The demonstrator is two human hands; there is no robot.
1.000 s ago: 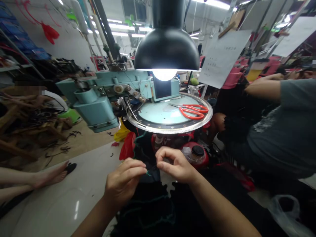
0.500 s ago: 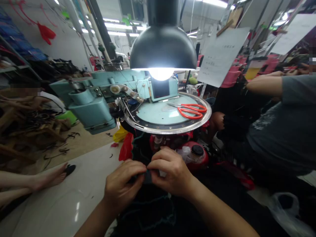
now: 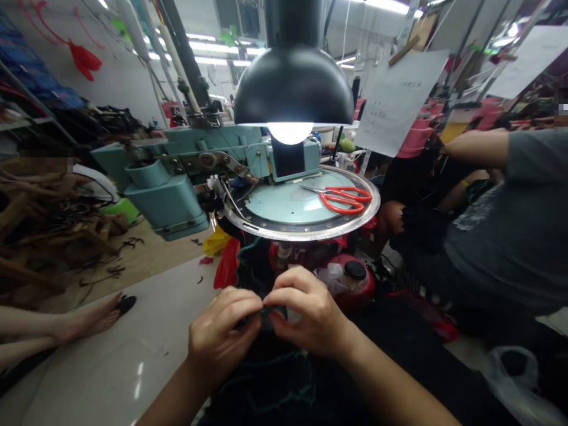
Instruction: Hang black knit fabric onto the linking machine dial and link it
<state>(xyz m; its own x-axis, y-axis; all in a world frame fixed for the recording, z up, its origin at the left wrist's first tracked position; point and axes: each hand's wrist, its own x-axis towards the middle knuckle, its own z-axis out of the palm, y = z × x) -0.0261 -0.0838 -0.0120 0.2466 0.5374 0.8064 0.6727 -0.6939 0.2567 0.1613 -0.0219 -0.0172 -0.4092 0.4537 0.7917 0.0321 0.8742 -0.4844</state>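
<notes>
Dark fabric (image 3: 275, 376) with wavy green edging hangs below and between my hands. My left hand (image 3: 224, 328) pinches an edge of it between thumb and fingers. Close against it, fingertips nearly touching, my right hand (image 3: 310, 310) pinches the same dark fabric. The exact bit between the fingertips is small and partly hidden. Beyond the hands stands a round machine plate (image 3: 284, 207) with a toothed metal rim. Red-handled scissors (image 3: 344, 199) lie on it, under a lit black lamp (image 3: 293, 86).
The teal machine body (image 3: 166, 198) extends left of the plate. A red container with a black cap (image 3: 355, 271) is below the plate. A person in a grey shirt (image 3: 523, 219) sits at the right. Another person's bare foot (image 3: 104, 313) is on the left.
My hands stay almost in place, with slight finger shifts at the fabric edge. At the right, more of the person's other forearm shows.
</notes>
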